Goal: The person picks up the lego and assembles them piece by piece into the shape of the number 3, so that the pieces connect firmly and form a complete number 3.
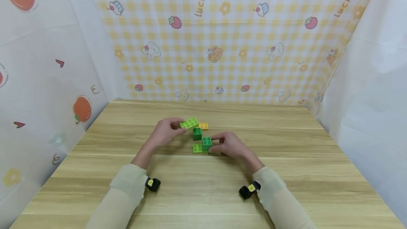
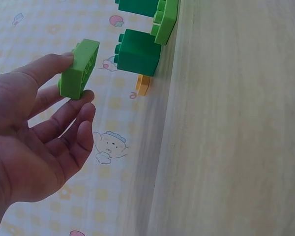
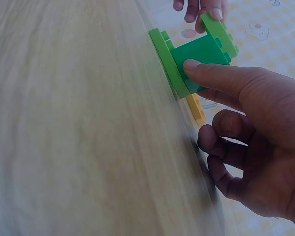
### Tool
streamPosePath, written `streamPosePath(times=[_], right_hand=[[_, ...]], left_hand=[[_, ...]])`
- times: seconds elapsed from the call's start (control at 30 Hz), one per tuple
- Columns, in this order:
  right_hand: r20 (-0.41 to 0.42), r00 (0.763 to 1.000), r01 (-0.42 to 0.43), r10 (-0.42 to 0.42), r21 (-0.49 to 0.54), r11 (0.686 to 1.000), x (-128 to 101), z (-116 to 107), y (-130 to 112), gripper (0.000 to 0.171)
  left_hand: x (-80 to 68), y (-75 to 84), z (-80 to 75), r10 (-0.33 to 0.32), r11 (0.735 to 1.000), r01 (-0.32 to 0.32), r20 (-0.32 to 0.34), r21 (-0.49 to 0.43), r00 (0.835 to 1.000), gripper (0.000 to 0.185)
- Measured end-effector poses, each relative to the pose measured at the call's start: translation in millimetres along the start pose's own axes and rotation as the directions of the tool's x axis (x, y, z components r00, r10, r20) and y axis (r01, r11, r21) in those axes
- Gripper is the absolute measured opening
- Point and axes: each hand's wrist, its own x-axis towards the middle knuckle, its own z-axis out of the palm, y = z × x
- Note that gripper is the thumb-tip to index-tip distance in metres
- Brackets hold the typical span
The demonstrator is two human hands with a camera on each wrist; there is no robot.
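My left hand [image 1: 164, 131] pinches a lime-green flat toy brick [image 1: 189, 123] between thumb and fingers, raised above the table. In the left wrist view that lime brick [image 2: 79, 71] is tilted, studs toward the palm. With thumb and index finger, my right hand [image 1: 231, 145] pinches a green square brick [image 1: 206, 144]. This green brick sits on the right half of a second lime flat brick [image 1: 197, 148] lying on the table. Just behind stands a dark green square brick [image 1: 197, 134]. Farther back, an orange-yellow flat brick [image 1: 204, 126] shows partly past the raised lime brick.
The wooden table [image 1: 203, 193] runs back to a yellow checked cloth [image 1: 222, 73] hung upright behind it. White cloths stand at the left [image 1: 47, 80] and right [image 1: 369, 70] sides. Each wrist wears a black camera strap.
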Motion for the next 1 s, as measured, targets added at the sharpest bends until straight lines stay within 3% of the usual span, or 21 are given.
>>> streamPosePath(times=[0.53, 0.8, 1.0], right_hand=[[-0.002, 1.0, 0.013, -0.013, 0.002, 1.0, 0.2, 0.2, 0.6, 0.048], [-0.003, 1.0, 0.024, -0.024, -0.001, 1.0, 0.3, 0.1, 1.0, 0.046], [-0.002, 0.999, 0.034, -0.034, -0.004, 0.999, 0.7, 0.1, 1.8, 0.044]], left_hand=[[-0.7, 2.4, 0.1, 0.068, 0.997, -0.063, 0.109, -0.049, 0.992, 0.04], [-1.6, 3.9, 2.1, 0.147, 0.989, -0.141, 0.192, -0.048, 0.97, 0.04], [-2.8, 5.9, 4.3, 0.15, 0.988, -0.143, 0.22, -0.051, 0.964, 0.039]])
